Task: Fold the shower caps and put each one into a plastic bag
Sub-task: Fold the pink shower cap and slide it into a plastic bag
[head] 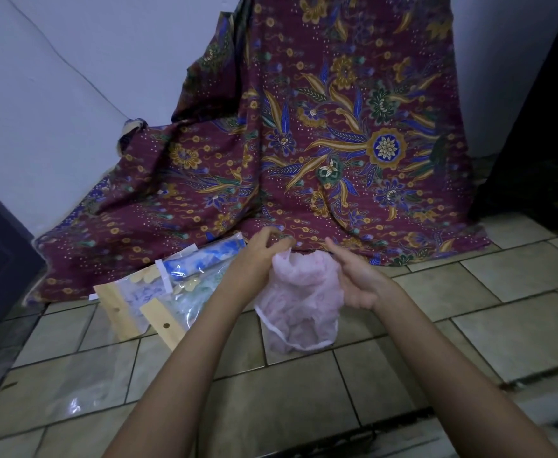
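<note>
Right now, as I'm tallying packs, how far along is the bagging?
Done: the clear plastic bags with tan header strips on the left already hold caps. In hand: the pink translucent shower cap, unfolded, held by the left hand and right hand. Left: folding and bagging it.

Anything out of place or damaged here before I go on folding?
Nothing looks spilled or damaged. The pink shower cap is bunched and unfolded, held between the left hand and right hand. The filled bags lie overlapping at skewed angles on the tiles, not in a neat stack.
</note>
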The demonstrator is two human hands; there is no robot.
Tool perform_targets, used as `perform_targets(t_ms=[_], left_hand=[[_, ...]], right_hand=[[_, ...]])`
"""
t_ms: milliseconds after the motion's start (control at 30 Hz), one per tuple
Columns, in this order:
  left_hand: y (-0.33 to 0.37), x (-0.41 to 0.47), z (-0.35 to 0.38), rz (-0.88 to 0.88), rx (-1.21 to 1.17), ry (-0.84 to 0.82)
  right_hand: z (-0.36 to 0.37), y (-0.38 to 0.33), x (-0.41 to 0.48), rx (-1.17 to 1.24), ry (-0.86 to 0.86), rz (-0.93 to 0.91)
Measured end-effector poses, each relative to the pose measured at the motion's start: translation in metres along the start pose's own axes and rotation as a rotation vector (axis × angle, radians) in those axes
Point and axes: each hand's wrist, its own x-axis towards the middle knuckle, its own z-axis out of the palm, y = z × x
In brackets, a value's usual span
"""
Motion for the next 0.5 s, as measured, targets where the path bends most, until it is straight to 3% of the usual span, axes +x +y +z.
perform_targets(t_ms=[100,200,300,400,500], left_hand=[[-0.003,-0.002,0.003,0.117,0.414,0.044],[0.000,-0.006,0.003,0.073,0.490,0.052],[0.005,-0.010,0.001,-0.058,0.449,0.021],[0.011,-0.009,0.002,-0.219,0.382,-0.050],[0.016,-0.009,0.001,-0.266,0.219,-0.198]], right_hand=[[-0.004,0.003,0.005,-0.062,-0.032,-0.096],[-0.001,0.002,0.003,-0.444,0.085,-0.160],[0.002,-0.002,0.003,-0.954,0.455,-0.351],[0.003,-0.001,0.006,-1.192,0.877,-0.559],[0.012,-0.001,0.003,-1.314,1.087,-0.654]])
